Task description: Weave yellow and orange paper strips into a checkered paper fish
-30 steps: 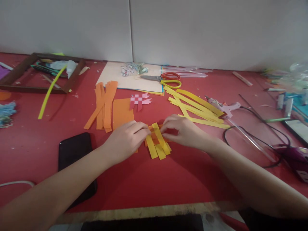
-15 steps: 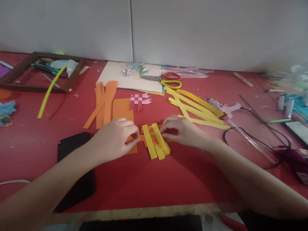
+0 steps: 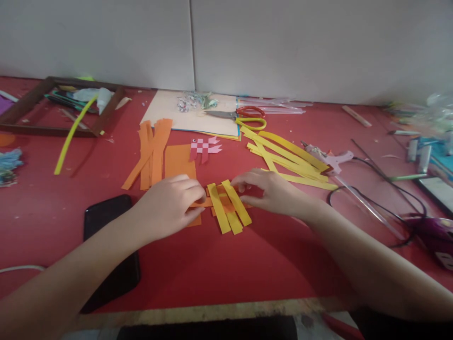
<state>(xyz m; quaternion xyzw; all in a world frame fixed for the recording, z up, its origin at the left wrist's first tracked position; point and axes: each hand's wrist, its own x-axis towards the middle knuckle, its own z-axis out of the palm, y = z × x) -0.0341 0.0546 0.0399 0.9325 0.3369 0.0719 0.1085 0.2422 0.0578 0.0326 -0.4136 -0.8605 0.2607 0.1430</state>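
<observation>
A small weave of paper strips lies on the red tabletop between my hands. Yellow paper strips [image 3: 218, 208] slant across orange ones. An orange paper strip [image 3: 201, 203] runs from the weave's left side into my left hand [image 3: 173, 203], whose curled thumb and fingers close around its end. My right hand [image 3: 264, 191] is at the weave's right edge, thumb and forefinger apart. Its fingertips are close to the top of the right-hand yellow strip [image 3: 236, 200]; contact is unclear. Under and behind my left hand lies an orange paper sheet [image 3: 179, 160].
Behind the weave are a pink woven paper fish [image 3: 203, 147], scissors [image 3: 251, 118] and loose orange strips [image 3: 146, 156]. Yellow strips [image 3: 290, 156] and a glue gun [image 3: 332, 160] with its cord lie right. A black phone [image 3: 113, 278] sits under my left forearm; a brown frame [image 3: 49, 128] is far left.
My right fingers have spread and moved slightly up and away from the weave. The right-hand yellow strip lies straighter, its lower end shifted a little right. My left hand has barely moved.
</observation>
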